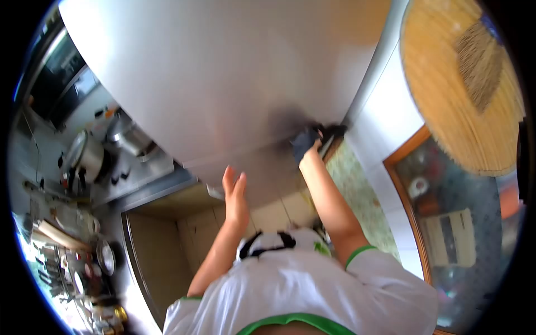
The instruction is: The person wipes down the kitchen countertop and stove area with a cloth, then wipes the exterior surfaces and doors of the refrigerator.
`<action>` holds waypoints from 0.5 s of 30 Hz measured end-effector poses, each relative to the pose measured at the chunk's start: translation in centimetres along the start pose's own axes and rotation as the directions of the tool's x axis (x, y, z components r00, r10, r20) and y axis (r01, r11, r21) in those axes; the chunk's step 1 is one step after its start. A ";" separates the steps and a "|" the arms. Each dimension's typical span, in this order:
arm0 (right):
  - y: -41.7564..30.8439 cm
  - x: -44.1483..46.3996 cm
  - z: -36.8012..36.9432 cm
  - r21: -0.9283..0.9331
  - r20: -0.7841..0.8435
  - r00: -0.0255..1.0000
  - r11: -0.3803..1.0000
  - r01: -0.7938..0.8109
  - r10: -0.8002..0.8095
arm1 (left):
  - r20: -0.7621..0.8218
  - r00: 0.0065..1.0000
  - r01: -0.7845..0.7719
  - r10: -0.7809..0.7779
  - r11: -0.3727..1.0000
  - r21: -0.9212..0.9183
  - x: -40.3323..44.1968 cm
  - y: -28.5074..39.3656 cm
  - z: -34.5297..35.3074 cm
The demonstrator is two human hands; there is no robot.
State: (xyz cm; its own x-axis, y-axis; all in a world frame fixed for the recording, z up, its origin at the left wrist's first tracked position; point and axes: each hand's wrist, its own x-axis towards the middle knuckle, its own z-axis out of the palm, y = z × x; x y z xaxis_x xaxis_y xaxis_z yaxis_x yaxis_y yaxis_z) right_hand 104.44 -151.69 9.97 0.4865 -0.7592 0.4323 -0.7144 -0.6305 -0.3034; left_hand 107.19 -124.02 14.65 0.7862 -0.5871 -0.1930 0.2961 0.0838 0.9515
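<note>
My left hand (pixel 236 198) is raised below the edge of a large, smooth silvery panel (pixel 240 72), with its fingers apart and nothing in them. My right hand (pixel 316 148) is closed on a dark cloth (pixel 304 143) at the lower right part of the panel. The cloth hides part of its fingers. A blurred dark reflection shows on the panel beside the cloth. Some black material (pixel 334 132) lies just right of this hand, too unclear to name.
On the left are a counter (pixel 159 174), a pot (pixel 89 156), a steel pot (pixel 129 134) and a metal bowl (pixel 105 255). A round woven tray (pixel 435 72) with a brush (pixel 479 67) is at the upper right. Below it is a wood-framed opening (pixel 406 209).
</note>
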 end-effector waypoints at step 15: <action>-5.0 -9.6 -5.9 0.951 0.213 0.721 0.308 0.001 -0.659 | 0.041 0.969 0.209 -0.242 0.725 -0.657 -4.0 -0.2 -6.3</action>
State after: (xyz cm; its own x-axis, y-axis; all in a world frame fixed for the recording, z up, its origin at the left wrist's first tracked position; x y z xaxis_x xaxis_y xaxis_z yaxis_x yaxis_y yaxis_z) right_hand 100.41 -140.30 12.38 0.9290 -0.1659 0.3307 0.2585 -0.3484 -0.9010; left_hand 107.42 -116.60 13.70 0.6681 -0.6225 -0.4075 0.7350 0.4670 0.4916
